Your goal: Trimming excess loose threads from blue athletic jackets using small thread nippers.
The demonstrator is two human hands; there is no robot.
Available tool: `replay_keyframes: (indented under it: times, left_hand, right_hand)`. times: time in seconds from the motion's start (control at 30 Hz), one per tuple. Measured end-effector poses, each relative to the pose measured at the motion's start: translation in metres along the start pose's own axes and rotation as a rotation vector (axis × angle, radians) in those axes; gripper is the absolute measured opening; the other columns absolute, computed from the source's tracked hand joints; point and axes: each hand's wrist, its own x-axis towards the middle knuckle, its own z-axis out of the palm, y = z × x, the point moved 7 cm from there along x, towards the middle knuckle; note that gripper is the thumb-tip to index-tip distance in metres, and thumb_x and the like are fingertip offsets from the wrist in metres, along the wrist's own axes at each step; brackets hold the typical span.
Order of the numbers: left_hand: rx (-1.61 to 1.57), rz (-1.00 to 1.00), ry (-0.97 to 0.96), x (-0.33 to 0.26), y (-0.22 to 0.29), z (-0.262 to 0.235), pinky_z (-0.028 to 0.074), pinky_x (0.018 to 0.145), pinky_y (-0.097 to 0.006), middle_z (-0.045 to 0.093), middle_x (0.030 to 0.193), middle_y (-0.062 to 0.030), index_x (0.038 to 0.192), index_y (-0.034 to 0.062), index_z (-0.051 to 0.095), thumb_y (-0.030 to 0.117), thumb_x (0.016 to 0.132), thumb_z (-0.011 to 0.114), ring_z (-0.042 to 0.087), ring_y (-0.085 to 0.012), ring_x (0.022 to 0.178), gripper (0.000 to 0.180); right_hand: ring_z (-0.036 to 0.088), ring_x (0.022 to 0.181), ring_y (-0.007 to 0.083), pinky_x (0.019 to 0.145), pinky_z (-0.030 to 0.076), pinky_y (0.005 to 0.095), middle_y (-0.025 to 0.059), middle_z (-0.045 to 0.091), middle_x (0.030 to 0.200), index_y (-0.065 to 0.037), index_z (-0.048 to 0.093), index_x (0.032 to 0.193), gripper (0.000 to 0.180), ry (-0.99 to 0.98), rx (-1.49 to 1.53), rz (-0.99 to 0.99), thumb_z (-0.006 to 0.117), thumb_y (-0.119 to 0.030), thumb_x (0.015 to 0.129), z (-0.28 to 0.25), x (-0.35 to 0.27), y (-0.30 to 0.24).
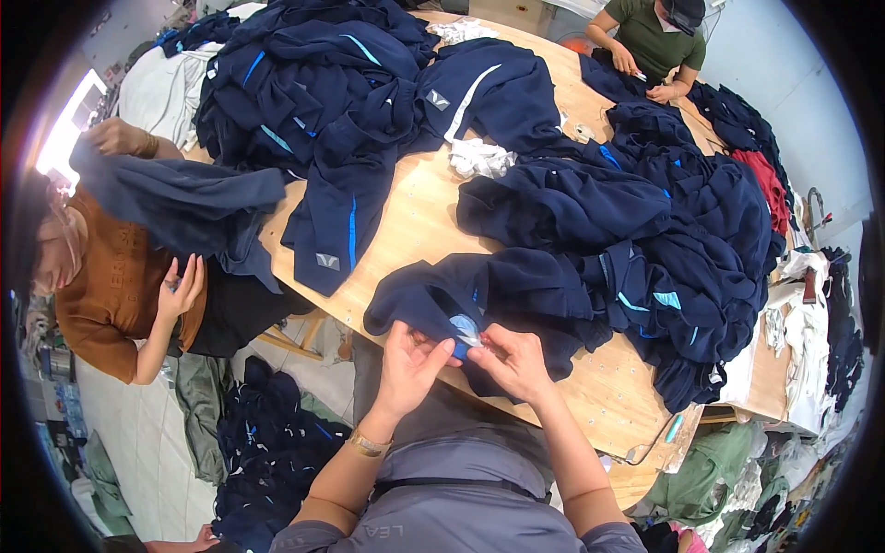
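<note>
At the near edge of the table, a navy garment (433,290) lies bunched, with its edge lifted between my hands. My left hand (412,366) is closed on that edge, thumb on top, beside a bright blue strip. My right hand (509,362) pinches the same edge from the other side, next to a pale blue and white patch (465,325). A small red bit shows at my right fingertips, too small to name. The rest of the garment runs right into other navy cloth.
Navy garments heap on the wooden table (415,207) at right and far left. White scraps (481,158) lie mid-table; a turquoise-handled tool (675,428) rests near the right edge. At left a person (129,276) holds up dark cloth; another (654,46) works at the far side.
</note>
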Motion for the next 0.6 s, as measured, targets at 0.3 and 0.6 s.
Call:
replay_keyframes:
  times: [0.3,0.6]
  left_hand:
    - [0.101,0.048,-0.06,-0.002,-0.001,0.003,0.053,0.072,-0.026,0.055,0.097,-0.0126,0.111,-0.0018,0.037,-0.004,0.082,0.056,0.059,-0.0158,0.086,0.034]
    - [-0.277,-0.089,0.158,0.002,-0.017,-0.011,0.056,0.067,-0.024,0.054,0.103,-0.0089,0.124,0.0049,0.033,-0.004,0.083,0.055,0.06,-0.0137,0.085,0.047]
  right_hand:
    - [0.052,0.047,0.0275,0.044,0.038,0.0327,0.0117,0.049,0.051,-0.004,0.05,0.065,0.038,0.001,-0.073,-0.099,0.065,-0.038,0.077,-0.002,0.004,-0.009]
    - [0.032,0.054,-0.001,0.047,0.024,0.0153,-0.0082,0.043,0.067,-0.006,0.051,0.087,0.009,0.251,0.693,0.231,0.053,-0.014,0.089,0.001,-0.008,0.038]
